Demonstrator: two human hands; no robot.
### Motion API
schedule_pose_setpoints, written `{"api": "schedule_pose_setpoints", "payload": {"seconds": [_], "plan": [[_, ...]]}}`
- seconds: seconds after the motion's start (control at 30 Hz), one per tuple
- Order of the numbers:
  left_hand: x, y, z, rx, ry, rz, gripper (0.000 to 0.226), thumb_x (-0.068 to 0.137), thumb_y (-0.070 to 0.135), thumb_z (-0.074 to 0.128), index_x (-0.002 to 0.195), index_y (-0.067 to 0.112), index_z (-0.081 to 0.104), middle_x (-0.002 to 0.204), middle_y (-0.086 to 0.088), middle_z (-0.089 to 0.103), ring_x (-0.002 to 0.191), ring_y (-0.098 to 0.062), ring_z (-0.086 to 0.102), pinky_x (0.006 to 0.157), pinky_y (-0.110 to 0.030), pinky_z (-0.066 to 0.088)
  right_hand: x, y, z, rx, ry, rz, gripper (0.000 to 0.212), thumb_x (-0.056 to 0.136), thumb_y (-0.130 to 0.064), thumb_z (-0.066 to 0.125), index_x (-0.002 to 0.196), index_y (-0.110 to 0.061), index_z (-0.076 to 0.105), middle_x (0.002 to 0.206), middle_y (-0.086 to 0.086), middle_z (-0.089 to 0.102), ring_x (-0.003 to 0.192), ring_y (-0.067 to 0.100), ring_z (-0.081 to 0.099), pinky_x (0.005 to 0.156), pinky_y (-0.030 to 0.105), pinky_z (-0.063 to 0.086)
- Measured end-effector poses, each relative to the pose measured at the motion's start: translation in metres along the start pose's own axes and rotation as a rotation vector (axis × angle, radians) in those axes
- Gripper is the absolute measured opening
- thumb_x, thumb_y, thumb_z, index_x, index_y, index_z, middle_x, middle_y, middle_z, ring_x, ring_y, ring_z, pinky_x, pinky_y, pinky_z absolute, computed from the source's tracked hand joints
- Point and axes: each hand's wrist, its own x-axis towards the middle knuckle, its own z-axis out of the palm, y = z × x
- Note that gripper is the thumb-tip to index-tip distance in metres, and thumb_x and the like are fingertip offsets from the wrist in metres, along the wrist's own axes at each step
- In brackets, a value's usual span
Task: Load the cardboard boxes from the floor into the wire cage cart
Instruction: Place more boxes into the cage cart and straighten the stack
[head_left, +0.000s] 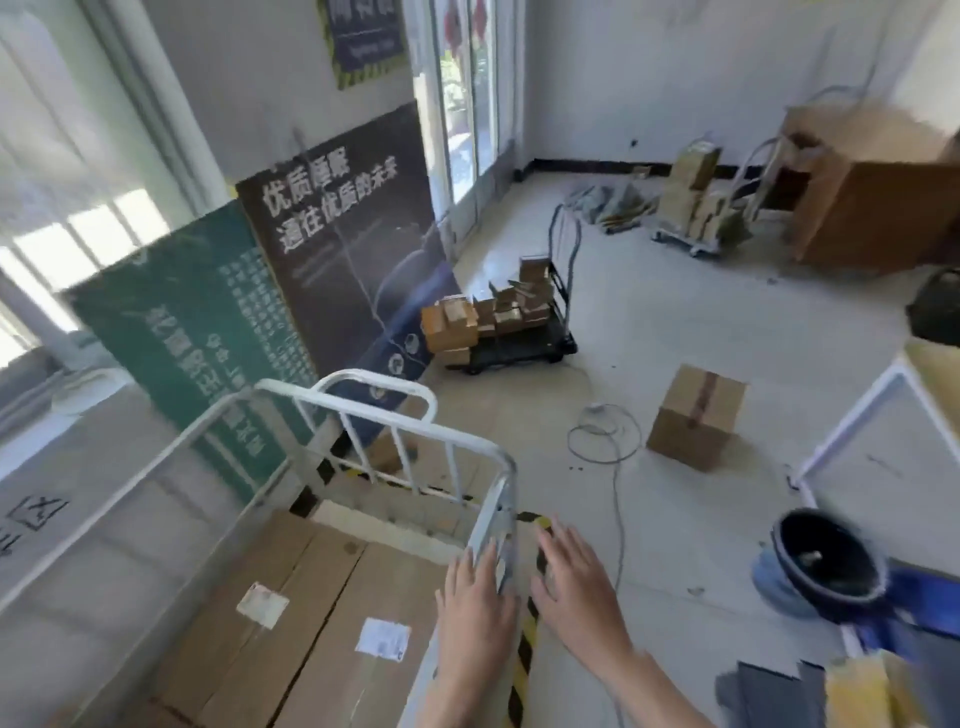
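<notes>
The white wire cage cart (457, 436) stands at the lower left, with large flat cardboard boxes (291, 623) bearing white labels lying inside it. One taped cardboard box (696, 415) sits alone on the floor to the right, past the cart. My left hand (475, 603) hovers over the cart's right rail with fingers spread, holding nothing. Just right of the rail, my right hand (576, 587) is above the floor, also spread and empty.
A black platform trolley (524, 348) with several small boxes stands further back. Another loaded trolley (696, 218) and a brown cabinet (872, 213) are at the far right. A grey cable (602, 431) coils on the floor. A dark bucket (826, 566) and white frame (852, 415) are on the right.
</notes>
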Motion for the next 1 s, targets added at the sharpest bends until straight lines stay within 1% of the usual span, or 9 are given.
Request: {"api": "schedule_pose_setpoints", "payload": {"seconds": [0.1,0.23,0.33,0.47,0.6,0.7,0.83,1.0], "plan": [[0.041,0.067,0.024,-0.013,-0.062,0.129,0.061,0.102,0.040,0.041,0.158,0.033,0.019,0.165,0.000,0.018,0.153,-0.021,0.010,0.122,-0.039,0.018,0.012,0.060,-0.043,0.044,0.103,0.146,0.061,0.103,-0.034,0.042,0.159,-0.030,0.018,0.168,-0.002,0.007,0.155,0.018,0.003,0.124,0.033,0.009],[0.086,0.138,0.048,-0.014,-0.142,0.255,0.061,0.102,0.039,0.043,0.158,0.034,0.018,0.165,-0.001,0.019,0.153,-0.021,0.008,0.122,-0.039,0.015,0.030,0.127,-0.086,0.095,0.208,0.284,0.062,0.103,-0.034,0.044,0.159,-0.027,0.018,0.168,-0.001,0.007,0.155,0.019,0.003,0.124,0.033,0.010],[0.125,0.179,0.060,-0.007,-0.187,0.328,0.061,0.103,0.039,0.042,0.158,0.035,0.015,0.166,-0.002,0.016,0.153,-0.021,0.006,0.122,-0.038,0.013,0.057,0.170,-0.114,0.115,0.269,0.343,0.061,0.103,-0.032,0.044,0.159,-0.025,0.020,0.168,0.000,0.009,0.154,0.019,0.005,0.123,0.032,0.011],[0.200,0.224,0.075,-0.020,-0.214,0.365,0.062,0.104,0.038,0.042,0.158,0.034,0.014,0.166,-0.002,0.015,0.154,-0.020,0.005,0.122,-0.037,0.013,0.113,0.224,-0.149,0.132,0.334,0.406,0.061,0.103,-0.031,0.045,0.159,-0.025,0.022,0.167,0.000,0.011,0.154,0.018,0.004,0.122,0.031,0.010],[0.291,0.278,0.093,-0.055,-0.244,0.399,0.063,0.103,0.036,0.044,0.159,0.030,0.016,0.165,-0.002,0.018,0.153,-0.021,0.008,0.121,-0.037,0.015,0.181,0.273,-0.180,0.138,0.376,0.486,0.061,0.102,-0.032,0.046,0.158,-0.024,0.024,0.167,0.001,0.013,0.154,0.017,0.006,0.120,0.030,0.013],[0.355,0.317,0.102,-0.063,-0.285,0.442,0.063,0.102,0.036,0.045,0.158,0.027,0.018,0.164,0.000,0.020,0.152,-0.018,0.012,0.121,-0.035,0.016,0.230,0.296,-0.194,0.164,0.381,0.558,0.061,0.101,-0.032,0.045,0.158,-0.028,0.022,0.167,-0.002,0.011,0.154,0.015,0.006,0.120,0.029,0.013],[0.428,0.372,0.106,-0.032,-0.345,0.515,0.063,0.102,0.036,0.045,0.158,0.025,0.019,0.164,0.001,0.022,0.152,-0.019,0.014,0.122,-0.035,0.017,0.288,0.324,-0.213,0.179,0.380,0.634,0.061,0.102,-0.035,0.044,0.158,-0.031,0.020,0.167,-0.004,0.011,0.153,0.015,0.007,0.120,0.030,0.016],[0.501,0.427,0.114,-0.014,-0.419,0.530,0.062,0.103,0.035,0.044,0.159,0.026,0.017,0.165,0.000,0.017,0.153,-0.019,0.008,0.123,-0.036,0.014,0.343,0.366,-0.232,0.243,0.384,0.708,0.061,0.103,-0.037,0.043,0.158,-0.028,0.019,0.168,-0.004,0.007,0.154,0.015,0.005,0.121,0.031,0.018]]}}
